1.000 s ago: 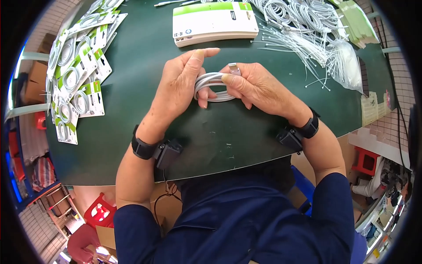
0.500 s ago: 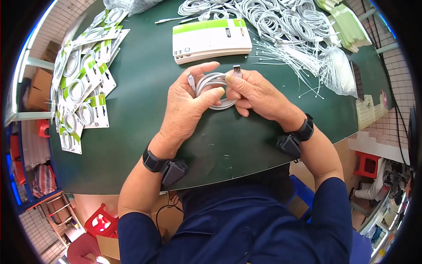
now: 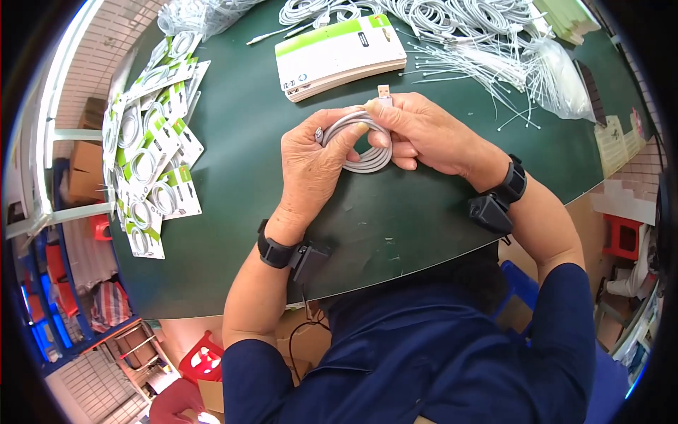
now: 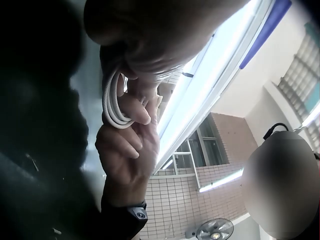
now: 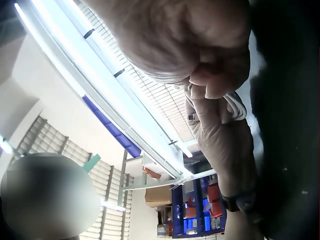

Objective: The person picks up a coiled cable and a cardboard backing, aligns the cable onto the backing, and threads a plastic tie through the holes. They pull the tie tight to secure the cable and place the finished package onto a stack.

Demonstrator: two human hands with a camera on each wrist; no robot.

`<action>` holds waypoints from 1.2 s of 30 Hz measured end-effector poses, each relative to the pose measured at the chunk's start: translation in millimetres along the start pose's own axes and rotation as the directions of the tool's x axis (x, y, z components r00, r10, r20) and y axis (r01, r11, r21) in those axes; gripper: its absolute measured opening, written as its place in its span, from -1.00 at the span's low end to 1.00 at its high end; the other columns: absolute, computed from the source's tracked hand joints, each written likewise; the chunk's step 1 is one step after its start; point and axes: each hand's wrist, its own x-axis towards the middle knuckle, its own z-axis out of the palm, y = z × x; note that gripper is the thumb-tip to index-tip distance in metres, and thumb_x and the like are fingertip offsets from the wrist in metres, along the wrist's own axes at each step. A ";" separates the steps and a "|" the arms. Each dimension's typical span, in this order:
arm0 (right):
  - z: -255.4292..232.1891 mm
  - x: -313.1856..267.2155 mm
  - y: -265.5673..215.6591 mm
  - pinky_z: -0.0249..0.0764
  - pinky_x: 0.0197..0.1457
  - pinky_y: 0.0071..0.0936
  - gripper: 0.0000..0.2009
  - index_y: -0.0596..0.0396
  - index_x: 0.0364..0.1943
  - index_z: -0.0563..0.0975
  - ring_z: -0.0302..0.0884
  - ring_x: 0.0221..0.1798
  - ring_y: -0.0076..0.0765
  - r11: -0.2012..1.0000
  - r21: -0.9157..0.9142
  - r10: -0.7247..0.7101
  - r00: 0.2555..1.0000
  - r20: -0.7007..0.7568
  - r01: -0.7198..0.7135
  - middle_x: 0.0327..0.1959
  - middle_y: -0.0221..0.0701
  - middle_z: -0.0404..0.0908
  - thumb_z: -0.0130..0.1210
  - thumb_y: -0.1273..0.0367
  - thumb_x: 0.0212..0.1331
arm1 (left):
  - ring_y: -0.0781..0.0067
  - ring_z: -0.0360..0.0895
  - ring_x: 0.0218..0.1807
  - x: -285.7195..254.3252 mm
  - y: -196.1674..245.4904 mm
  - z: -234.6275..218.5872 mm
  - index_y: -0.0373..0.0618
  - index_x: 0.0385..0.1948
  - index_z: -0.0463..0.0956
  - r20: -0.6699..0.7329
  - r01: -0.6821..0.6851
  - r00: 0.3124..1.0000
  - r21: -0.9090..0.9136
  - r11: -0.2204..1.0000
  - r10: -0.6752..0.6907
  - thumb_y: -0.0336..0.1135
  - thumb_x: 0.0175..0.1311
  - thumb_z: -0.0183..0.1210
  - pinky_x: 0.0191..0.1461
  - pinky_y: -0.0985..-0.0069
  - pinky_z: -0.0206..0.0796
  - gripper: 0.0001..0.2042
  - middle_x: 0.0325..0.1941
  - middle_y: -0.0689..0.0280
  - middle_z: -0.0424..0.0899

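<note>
Gripping a coiled cable [image 3: 368, 163] in curled left hand [image 3: 309, 161] and curled right hand [image 3: 439, 138], above a green worktop [image 3: 409, 226].

Near the upper centre of the head view, the left hand [image 3: 311, 161] and right hand [image 3: 439, 138] sit close together, fingers [image 3: 404, 150] curled, bare forearms [image 3: 256, 297] slanting inward.

Right grip [image 5: 185, 40], fingers curled, in the upper foreground; left grip [image 5: 225, 137] below it, holding pale coiled cable [image 5: 236, 106]; dark worktop [image 5: 287, 165] at frame right; bright lamp [image 5: 107, 85] overhead.
</note>
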 end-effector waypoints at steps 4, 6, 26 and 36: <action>-0.8 -0.9 -3.8 0.35 -0.56 -0.66 -0.63 0.15 -0.23 0.58 0.36 -0.60 -0.72 0.938 -0.341 -0.053 0.998 0.041 0.064 -0.49 -0.57 0.46 0.01 0.11 0.55 | 0.67 0.46 -0.51 0.9 -1.2 1.1 -0.28 0.09 0.63 -0.028 0.047 0.998 -0.129 0.991 -0.051 -0.39 0.41 0.30 -0.42 0.66 0.32 -0.71 -0.36 0.32 0.69; -2.0 -2.0 -6.6 0.36 -0.56 -0.65 -0.63 0.16 -0.26 0.58 0.38 -0.62 -0.70 0.921 -0.385 -0.044 0.998 0.053 0.061 -0.52 -0.56 0.45 0.02 0.12 0.54 | 0.67 0.42 -0.53 1.9 -1.9 1.5 -0.31 0.12 0.61 0.005 0.072 0.997 -0.315 0.946 -0.074 -0.38 0.42 0.29 -0.42 0.62 0.35 -0.69 -0.35 0.31 0.70; -0.4 4.0 4.6 0.61 -0.36 -0.55 -0.67 0.18 -0.25 0.57 0.51 -0.51 -0.65 0.997 -0.059 0.044 0.999 -0.008 -0.044 -0.45 -0.54 0.50 0.09 0.17 0.51 | 0.75 0.34 -0.53 4.9 5.3 -7.8 -0.24 0.00 0.53 0.028 0.199 0.980 -0.246 0.949 -0.198 -0.33 0.42 0.29 -0.48 0.68 0.19 -0.75 -0.34 0.31 0.65; -5.2 9.0 6.8 0.71 -0.09 -0.40 -0.74 0.18 -0.12 0.54 0.53 -0.40 -0.66 0.970 0.241 0.030 1.000 -0.006 -0.028 -0.24 -0.48 0.57 0.03 0.23 0.56 | 0.73 0.33 -0.51 0.8 7.3 -8.1 -0.27 0.07 0.52 0.008 0.123 0.992 -0.328 0.937 -0.128 -0.41 0.37 0.31 -0.42 0.70 0.21 -0.70 -0.34 0.38 0.60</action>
